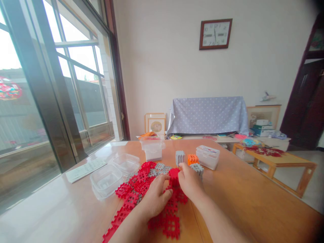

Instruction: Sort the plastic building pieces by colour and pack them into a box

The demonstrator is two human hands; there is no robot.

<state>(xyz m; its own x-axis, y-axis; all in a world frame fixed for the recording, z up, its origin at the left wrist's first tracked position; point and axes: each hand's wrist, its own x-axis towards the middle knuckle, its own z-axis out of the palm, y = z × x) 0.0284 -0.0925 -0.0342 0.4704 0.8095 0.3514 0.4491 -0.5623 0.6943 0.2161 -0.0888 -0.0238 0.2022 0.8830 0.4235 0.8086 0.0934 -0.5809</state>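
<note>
My left hand (154, 197) and my right hand (189, 182) meet over a small red cube of waffle-like pieces (174, 176), fingers closed on it from both sides. It stands on a wooden table (248, 199). A heap of flat red and grey interlocking pieces (141, 184) spreads under and left of my hands. Built cubes stand behind: a grey cube (180, 157), an orange cube (192, 159) and another grey cube (197, 168).
Empty clear plastic tubs (107, 179) and a paper sheet (84, 169) lie at left. A lidded clear box (152, 147) and a white lidded box (208, 156) stand behind the cubes. Large windows are left; a low table (273, 160) is right.
</note>
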